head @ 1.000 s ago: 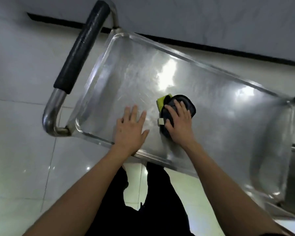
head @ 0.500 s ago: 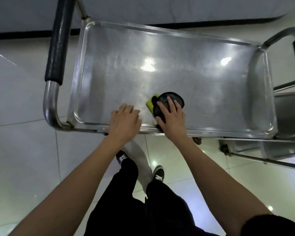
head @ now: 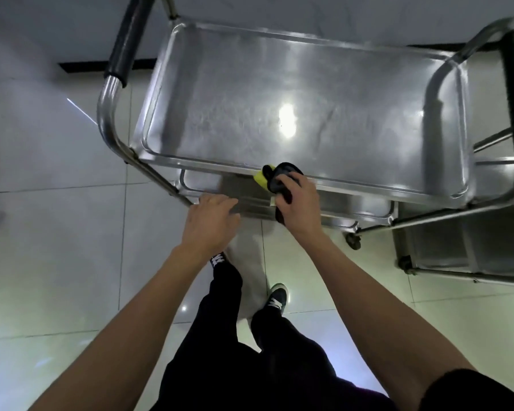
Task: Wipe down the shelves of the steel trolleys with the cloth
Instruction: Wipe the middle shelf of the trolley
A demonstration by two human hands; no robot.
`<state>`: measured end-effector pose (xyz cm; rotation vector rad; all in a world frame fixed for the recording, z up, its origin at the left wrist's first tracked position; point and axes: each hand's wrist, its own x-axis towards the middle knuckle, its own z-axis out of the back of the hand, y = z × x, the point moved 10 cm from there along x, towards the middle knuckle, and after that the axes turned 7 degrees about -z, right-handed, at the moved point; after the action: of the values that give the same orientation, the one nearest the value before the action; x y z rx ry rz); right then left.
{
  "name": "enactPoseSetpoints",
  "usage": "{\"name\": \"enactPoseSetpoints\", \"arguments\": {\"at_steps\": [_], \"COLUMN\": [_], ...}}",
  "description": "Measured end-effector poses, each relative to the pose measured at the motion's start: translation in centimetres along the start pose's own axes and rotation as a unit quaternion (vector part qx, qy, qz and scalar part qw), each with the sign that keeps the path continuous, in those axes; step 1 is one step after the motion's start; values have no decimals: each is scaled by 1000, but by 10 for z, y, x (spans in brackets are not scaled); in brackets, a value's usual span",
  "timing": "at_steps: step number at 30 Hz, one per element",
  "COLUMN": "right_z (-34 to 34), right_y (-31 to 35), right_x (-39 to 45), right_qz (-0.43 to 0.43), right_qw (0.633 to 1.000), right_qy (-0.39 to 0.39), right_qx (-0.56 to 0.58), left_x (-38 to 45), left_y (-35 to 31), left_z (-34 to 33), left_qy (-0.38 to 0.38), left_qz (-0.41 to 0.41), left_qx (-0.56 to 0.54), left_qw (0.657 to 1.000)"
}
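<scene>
The steel trolley is being judged heavy, rigid and slick, its top shelf lying just beyond the grip. The cloth, seemingly soft and light, is being clutched bunched in the right hand at the shelf's near rim, while the left hand is being held loosely spread beside it, holding nothing.

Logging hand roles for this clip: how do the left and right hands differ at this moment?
The right hand grips the black-and-yellow cloth at the near rim of the steel trolley's top shelf; the left hand holds nothing. The right hand's fingers curl around the cloth; the left hand's are loosely extended, lower, in front of the shelf below. Both are bare.
</scene>
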<state>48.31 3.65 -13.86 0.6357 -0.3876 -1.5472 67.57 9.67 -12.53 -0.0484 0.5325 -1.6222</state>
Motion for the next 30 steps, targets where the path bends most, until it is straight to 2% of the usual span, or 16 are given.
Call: {"name": "enactPoseSetpoints", "arguments": {"at_steps": [4, 8, 15, 23, 30], "right_z": [1, -23, -85, -148, -192], "right_y": [-12, -29, -52, -65, -88], "right_x": [-43, -73, -102, -101, -58], "right_qz": [-1, -27, -88, -117, -104], "right_qw": [999, 999, 996, 993, 993], "right_qy": [-21, -3, 12, -9, -16], "right_qx": [43, 36, 20, 26, 43], "left_x": [-31, -46, -55, -47, 6], "left_y": [-5, 5, 63, 143, 155], "left_z": [-19, -46, -93, -131, -167], "left_qy": [5, 30, 69, 76, 33], "left_qz": [0, 3, -2, -7, -22], "left_qx": [4, -2, -10, -6, -7], "left_qw": [1000, 1000, 998, 997, 999]}}
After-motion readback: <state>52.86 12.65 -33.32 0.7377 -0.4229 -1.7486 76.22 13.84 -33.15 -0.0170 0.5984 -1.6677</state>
